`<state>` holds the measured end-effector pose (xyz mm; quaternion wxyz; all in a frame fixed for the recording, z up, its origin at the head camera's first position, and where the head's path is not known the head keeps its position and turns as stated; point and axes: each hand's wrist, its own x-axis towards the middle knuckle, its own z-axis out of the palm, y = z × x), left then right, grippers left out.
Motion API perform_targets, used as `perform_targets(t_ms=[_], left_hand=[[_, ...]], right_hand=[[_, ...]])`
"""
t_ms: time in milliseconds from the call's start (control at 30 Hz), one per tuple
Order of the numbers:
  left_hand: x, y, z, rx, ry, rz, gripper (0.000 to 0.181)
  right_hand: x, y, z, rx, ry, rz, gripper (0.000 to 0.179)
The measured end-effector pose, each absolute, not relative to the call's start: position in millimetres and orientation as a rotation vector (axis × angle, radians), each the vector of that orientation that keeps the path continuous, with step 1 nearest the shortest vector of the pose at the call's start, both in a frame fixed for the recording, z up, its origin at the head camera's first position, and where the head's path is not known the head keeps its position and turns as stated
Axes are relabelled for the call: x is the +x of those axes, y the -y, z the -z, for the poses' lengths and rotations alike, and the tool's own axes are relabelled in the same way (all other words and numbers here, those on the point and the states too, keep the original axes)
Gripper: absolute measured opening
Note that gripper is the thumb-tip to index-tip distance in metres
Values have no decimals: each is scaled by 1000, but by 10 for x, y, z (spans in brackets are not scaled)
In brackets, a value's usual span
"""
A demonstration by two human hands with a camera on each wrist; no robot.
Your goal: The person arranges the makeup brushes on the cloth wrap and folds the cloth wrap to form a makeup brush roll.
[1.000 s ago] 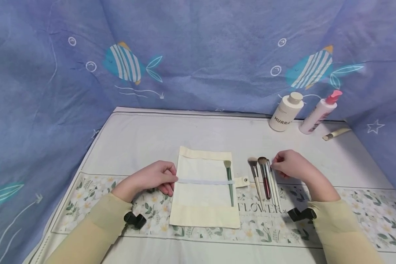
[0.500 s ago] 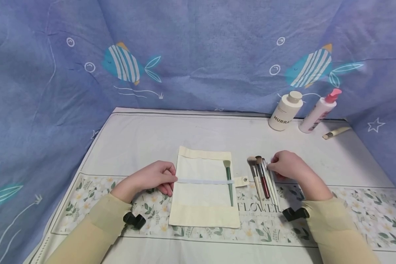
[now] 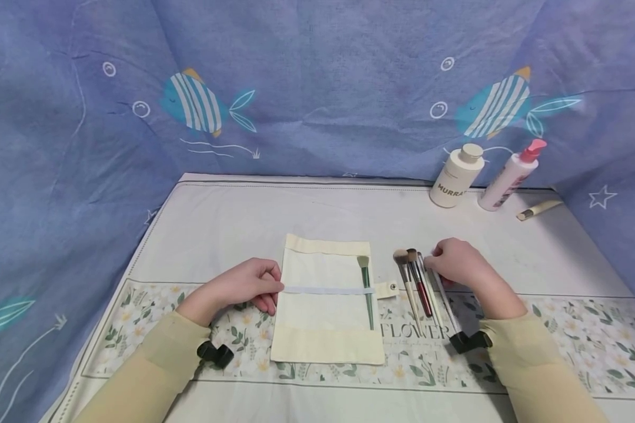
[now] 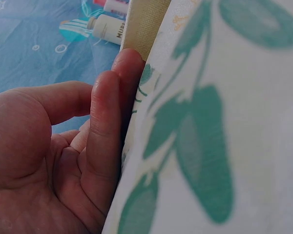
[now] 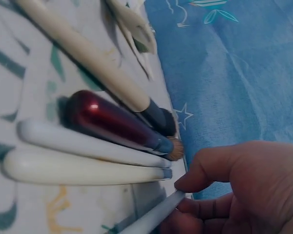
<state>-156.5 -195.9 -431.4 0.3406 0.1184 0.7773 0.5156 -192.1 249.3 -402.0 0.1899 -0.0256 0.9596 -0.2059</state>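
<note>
My right hand (image 3: 457, 261) pinches a slim white-handled makeup brush (image 5: 156, 214) near one end, the handle slanting toward me. Just left of it lie a large brush with a pale wooden handle (image 3: 410, 294), a dark red-handled brush (image 5: 112, 117) and two white-handled ones (image 5: 88, 168). A cream cloth brush roll (image 3: 325, 346) lies flat and unrolled in the middle. Its pale elastic band (image 3: 317, 290) crosses a green-handled brush (image 3: 369, 308) at the right side. On the roll's left edge, the thumb and fingertips of my left hand (image 3: 254, 283) pinch the cloth.
A white bottle (image 3: 452, 182) and a pink-topped pump bottle (image 3: 508, 182) stand at the back right. Near them lies a short pale brush (image 3: 540, 210). A blue fish-print curtain (image 3: 317, 88) hangs behind the table. The roll's snap tab (image 3: 388, 289) points right toward the brushes.
My right hand has moved slightly left, and the slim brush in it has swung apart from the other brushes, its lower end to the right. The loose brushes shifted a little left. My left hand stays put.
</note>
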Motion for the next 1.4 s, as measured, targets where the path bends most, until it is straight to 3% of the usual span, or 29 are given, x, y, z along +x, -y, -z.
perform_targets(t_ms=[467, 1400], left_hand=[[-1556, 1968, 4286, 325, -2020, -1346, 16], [-1579, 1984, 4343, 317, -2027, -1332, 16]], right_hand=[[-2022, -2452, 3877, -107, -2663, 923, 18], [-2192, -1822, 3873, -64, -2374, 1500, 25]])
